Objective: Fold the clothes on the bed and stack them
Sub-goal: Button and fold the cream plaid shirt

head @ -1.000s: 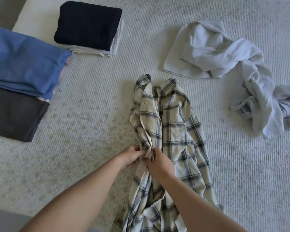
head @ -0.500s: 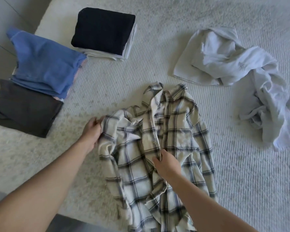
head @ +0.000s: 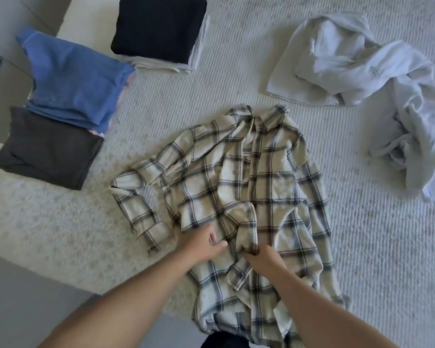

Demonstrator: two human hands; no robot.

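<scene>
Plaid shirt point(head: 249, 187) now spread wider; both hands on it, R hand point(head: 264, 259) pinching fold.

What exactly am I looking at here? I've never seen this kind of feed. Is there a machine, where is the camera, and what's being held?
There is no machine: a person works with bare hands, and the single camera sits on their head, looking forward and down. The pale surface is a bed. In front lies a plaid shirt, spread open and not yet folded. The right hand pinches a fold of its fabric; the left hand rests on the shirt, fingers loosely bent. At the left are folded clothes: a dark grey piece, a blue one and a black one on white items. At the upper right lies a crumpled pile of pale clothes, still to fold.
</scene>
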